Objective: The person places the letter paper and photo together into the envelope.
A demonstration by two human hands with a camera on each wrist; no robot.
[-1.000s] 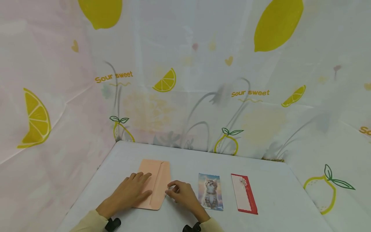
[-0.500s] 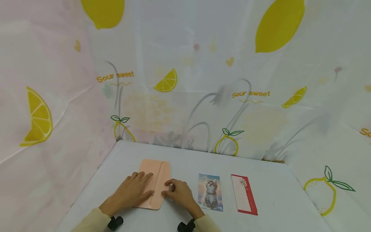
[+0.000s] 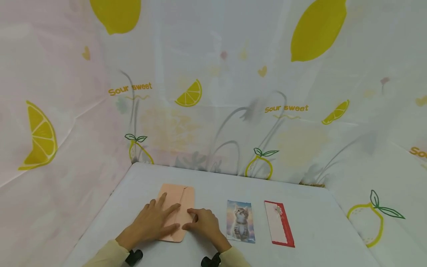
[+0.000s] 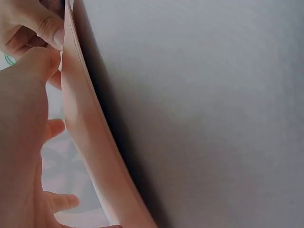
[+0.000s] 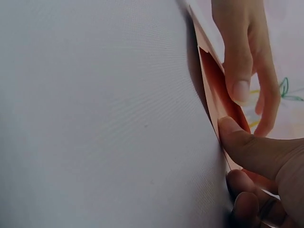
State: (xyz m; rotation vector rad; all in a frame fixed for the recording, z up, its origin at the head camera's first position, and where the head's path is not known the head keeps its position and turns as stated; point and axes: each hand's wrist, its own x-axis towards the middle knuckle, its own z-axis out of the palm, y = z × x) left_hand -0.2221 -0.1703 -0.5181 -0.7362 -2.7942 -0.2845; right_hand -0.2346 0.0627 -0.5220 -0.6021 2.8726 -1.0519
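A peach paper envelope lies flap side up at the left of the white table. My left hand rests across it with spread fingers, index and thumb reaching past the flap line. At its right edge, my right hand pinches the envelope's flap between thumb and bent fingers. The right wrist view shows the envelope gaping, with a darker orange inside, and my right thumb on the paper at its edge. In the left wrist view the envelope's near edge bows slightly above the tabletop.
A kitten picture card lies to the right of my right hand. Farther right is a pale card with a red border. Lemon-printed curtains surround the table at the back and sides.
My right hand has moved left from beside the envelope onto its right edge and taken hold of the flap. My left fingers have spread wider across the envelope.
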